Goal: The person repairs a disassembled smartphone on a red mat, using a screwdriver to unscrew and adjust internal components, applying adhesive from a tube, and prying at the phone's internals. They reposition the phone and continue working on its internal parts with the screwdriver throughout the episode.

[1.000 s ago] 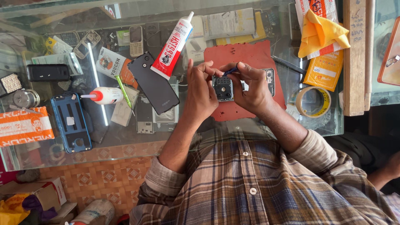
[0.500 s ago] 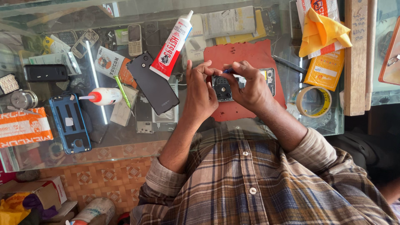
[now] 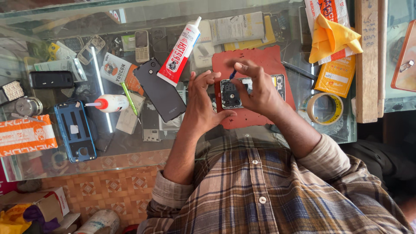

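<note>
Our right hand [image 3: 260,89] pinches a small blue tool [image 3: 233,74] between thumb and fingertips, wrist bent over the opened phone [image 3: 242,92], which lies on the red mat [image 3: 264,60] on the glass counter [image 3: 86,151]. Our left hand [image 3: 201,102] stands just beside the phone's left edge with fingers curled and spread, thumb reaching toward the phone's lower edge; we cannot tell whether its grip closes on the phone. Both forearms rise from plaid sleeves [image 3: 173,195]. Left of the hands lie a dark phone back cover [image 3: 160,91], a red-and-white glue tube [image 3: 180,52] and a blue phone frame [image 3: 74,130]. A tape roll [image 3: 323,108] sits right of the mat.
</note>
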A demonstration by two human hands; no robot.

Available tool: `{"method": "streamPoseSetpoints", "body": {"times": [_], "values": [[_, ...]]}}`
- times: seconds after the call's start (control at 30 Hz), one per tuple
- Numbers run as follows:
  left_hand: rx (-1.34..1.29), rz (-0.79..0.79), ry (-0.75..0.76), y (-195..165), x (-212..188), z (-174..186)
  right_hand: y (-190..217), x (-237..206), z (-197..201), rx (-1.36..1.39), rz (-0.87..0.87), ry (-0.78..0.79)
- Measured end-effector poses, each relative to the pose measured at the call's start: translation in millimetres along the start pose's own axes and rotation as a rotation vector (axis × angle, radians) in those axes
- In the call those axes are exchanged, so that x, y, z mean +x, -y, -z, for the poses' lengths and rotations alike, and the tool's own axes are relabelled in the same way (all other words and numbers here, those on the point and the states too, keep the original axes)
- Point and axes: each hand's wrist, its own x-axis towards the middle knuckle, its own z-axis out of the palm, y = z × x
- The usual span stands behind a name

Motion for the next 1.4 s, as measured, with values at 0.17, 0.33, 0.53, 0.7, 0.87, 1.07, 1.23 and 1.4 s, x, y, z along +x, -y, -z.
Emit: {"method": "streamPoseSetpoints", "body": {"times": [0.17,0.33,0.53,0.7,0.87,1.07,1.23,1.4], "values": [[-0.031,-0.005,0.04,4.6,0.5,1.8,-3.3,3.7,-2.5,-0.098,0.075,-0.068],[-0.057,0.002,0.093,8.4,0.5,3.6,-0.7,4.3,-1.2,0.027,0.023,0.006],[-0.078,-0.007,0.09,8.8,0.7,3.3,0.8,7.1,0.2,-0.008,0.152,0.008],[-0.069,-0.008,0.089,10.8,0.6,2.7,-2.5,6.9,-6.4,-0.129,0.046,-0.055],[-0.072,-0.024,0.069,12.0,1.1,1.5,-8.1,4.5,-6.4,-0.101,0.111,-0.032],[-0.074,-0.012,0.074,12.1,1.4,2.2,-10.6,2.9,-12.0,-0.216,0.079,-0.092],[-0.061,-0.016,0.071,12.1,2.3,2.4,-9.9,4.7,-9.3,-0.091,0.031,-0.031],[-0.07,-0.007,0.072,11.5,3.1,3.1,-6.0,7.1,-6.6,-0.14,0.099,-0.015]]}}
